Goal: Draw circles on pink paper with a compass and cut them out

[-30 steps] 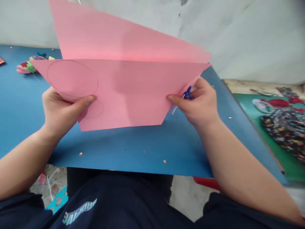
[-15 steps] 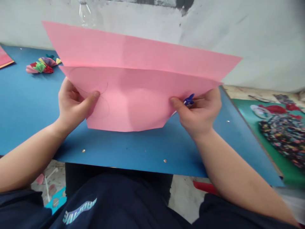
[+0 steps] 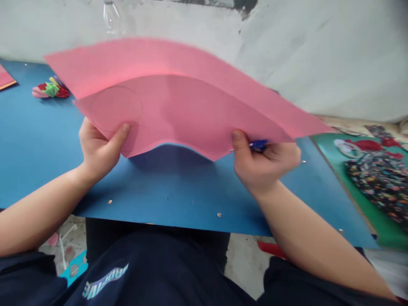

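Note:
A folded sheet of pink paper [image 3: 185,106] hangs bowed upward in the middle above the blue table, with thin curved pencil lines on its left part. My left hand [image 3: 103,142] grips its lower left edge, thumb on the near face and fingers behind. At the right side my right hand [image 3: 266,159] pinches the paper between thumb and fingers. A blue-ended pen [image 3: 259,145] is also held in my right hand, its white part partly hidden by the thumb.
Colourful fabric bows [image 3: 51,89] lie on the blue table [image 3: 178,191] at the left, near a pink sheet corner [image 3: 5,78]. A clear bottle [image 3: 111,19] stands behind. Dark floral fabric [image 3: 379,178] and a white ring [image 3: 347,148] rest on a green surface at the right.
The pink paper has gone from nearly flat to arched, its lower middle edge lifted and its right corner lower. My right hand has tilted and dropped slightly; both hands keep their hold.

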The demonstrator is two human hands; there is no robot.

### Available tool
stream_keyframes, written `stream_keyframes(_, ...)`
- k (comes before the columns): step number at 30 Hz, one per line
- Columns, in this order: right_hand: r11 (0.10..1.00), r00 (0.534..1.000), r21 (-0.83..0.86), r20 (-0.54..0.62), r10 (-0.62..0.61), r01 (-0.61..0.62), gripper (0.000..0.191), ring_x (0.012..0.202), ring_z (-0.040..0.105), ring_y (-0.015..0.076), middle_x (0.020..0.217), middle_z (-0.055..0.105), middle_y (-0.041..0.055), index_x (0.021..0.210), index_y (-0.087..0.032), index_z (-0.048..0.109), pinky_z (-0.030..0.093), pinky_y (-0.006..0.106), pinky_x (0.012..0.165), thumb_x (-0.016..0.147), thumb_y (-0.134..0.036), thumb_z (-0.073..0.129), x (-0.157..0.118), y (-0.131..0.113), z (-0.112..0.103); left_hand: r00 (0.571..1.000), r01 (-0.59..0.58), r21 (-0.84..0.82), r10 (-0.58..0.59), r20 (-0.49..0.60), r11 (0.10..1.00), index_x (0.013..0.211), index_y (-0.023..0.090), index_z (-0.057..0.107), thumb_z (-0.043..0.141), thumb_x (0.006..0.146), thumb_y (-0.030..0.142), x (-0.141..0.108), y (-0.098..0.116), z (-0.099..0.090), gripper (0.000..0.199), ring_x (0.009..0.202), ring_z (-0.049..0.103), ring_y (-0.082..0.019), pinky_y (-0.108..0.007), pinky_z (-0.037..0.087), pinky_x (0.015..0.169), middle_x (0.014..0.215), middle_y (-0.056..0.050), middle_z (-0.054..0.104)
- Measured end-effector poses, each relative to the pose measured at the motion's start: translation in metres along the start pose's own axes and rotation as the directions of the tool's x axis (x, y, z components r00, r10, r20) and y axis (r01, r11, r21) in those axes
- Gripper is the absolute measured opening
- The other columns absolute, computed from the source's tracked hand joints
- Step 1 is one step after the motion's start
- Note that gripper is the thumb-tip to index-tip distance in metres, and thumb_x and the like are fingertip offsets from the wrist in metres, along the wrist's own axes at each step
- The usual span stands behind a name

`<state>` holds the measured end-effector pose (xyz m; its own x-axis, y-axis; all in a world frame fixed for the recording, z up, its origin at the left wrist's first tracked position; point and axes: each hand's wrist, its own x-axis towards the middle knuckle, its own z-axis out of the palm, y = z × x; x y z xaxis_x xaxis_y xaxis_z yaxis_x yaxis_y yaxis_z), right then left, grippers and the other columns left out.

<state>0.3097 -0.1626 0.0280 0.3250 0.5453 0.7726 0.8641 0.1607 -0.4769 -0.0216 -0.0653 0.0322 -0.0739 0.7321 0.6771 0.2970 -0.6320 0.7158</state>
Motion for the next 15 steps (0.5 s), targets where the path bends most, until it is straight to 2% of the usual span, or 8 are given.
stream_keyframes(2, 0.998, 0.998, 0.035, 0.047, 0.042, -0.043, 0.038, 0.072, 0.073, 0.0340, 0.061, 0.061, 0.0039, 0.076, -0.031, 0.060, 0.057, 0.048, 0.064, 0.087, -0.063, 0.077, 0.001, 0.002, 0.005, 0.995, 0.065, -0.025, -0.063, 0.075, 0.998, 0.109, 0.024, 0.072, 0.092, 0.073, 0.064, -0.004, -0.008, 0.003, 0.058, 0.105, 0.077, -0.025, -0.045, 0.066, 0.096, 0.113, -0.007, 0.081)
stream_keyframes(4, 0.993, 0.989, 0.080, 0.127, 0.078, -0.089, 0.035, 0.076, 0.074, 0.0350, 0.065, 0.066, 0.0049, 0.081, -0.031, 0.060, 0.058, 0.050, 0.068, 0.086, -0.061, 0.079, 0.002, 0.008, 0.010, 0.979, 0.138, -0.031, -0.131, 0.157, 0.990, 0.103, 0.023, 0.075, 0.094, 0.070, 0.062, -0.007, -0.015, 0.005, 0.054, 0.098, 0.080, -0.027, -0.044, 0.069, 0.088, 0.105, -0.008, 0.083)
stream_keyframes(8, 0.979, 0.964, 0.129, 0.237, 0.123, -0.157, 0.036, 0.088, 0.075, 0.0376, 0.074, 0.070, 0.0071, 0.082, -0.031, 0.056, 0.057, 0.050, 0.073, 0.085, -0.055, 0.082, 0.002, 0.015, 0.014, 0.961, 0.205, -0.012, -0.199, 0.193, 0.979, 0.095, 0.022, 0.079, 0.091, 0.077, 0.056, -0.009, -0.018, 0.010, 0.041, 0.096, 0.080, -0.027, -0.044, 0.069, 0.086, 0.101, -0.007, 0.083)
stream_keyframes(12, 0.980, 0.973, 0.147, 0.208, 0.103, -0.135, 0.039, 0.078, 0.070, 0.0331, 0.069, 0.064, 0.0054, 0.075, -0.030, 0.053, 0.054, 0.047, 0.071, 0.087, -0.053, 0.081, 0.001, 0.010, 0.011, 0.957, 0.222, 0.006, -0.219, 0.188, 0.975, 0.091, 0.022, 0.080, 0.092, 0.075, 0.053, -0.008, -0.014, 0.010, 0.037, 0.094, 0.079, -0.028, -0.045, 0.069, 0.085, 0.098, -0.008, 0.083)
stream_keyframes(15, 0.970, 0.984, 0.213, 0.152, 0.089, -0.120, 0.033, 0.075, 0.067, 0.0297, 0.073, 0.067, 0.0054, 0.081, -0.029, 0.061, 0.055, 0.046, 0.072, 0.090, -0.055, 0.078, 0.006, 0.005, 0.012, 0.955, 0.237, -0.001, -0.233, 0.184, 0.972, 0.090, 0.025, 0.079, 0.092, 0.073, 0.056, -0.006, -0.017, 0.009, 0.038, 0.094, 0.079, -0.029, -0.045, 0.068, 0.083, 0.097, -0.006, 0.083)
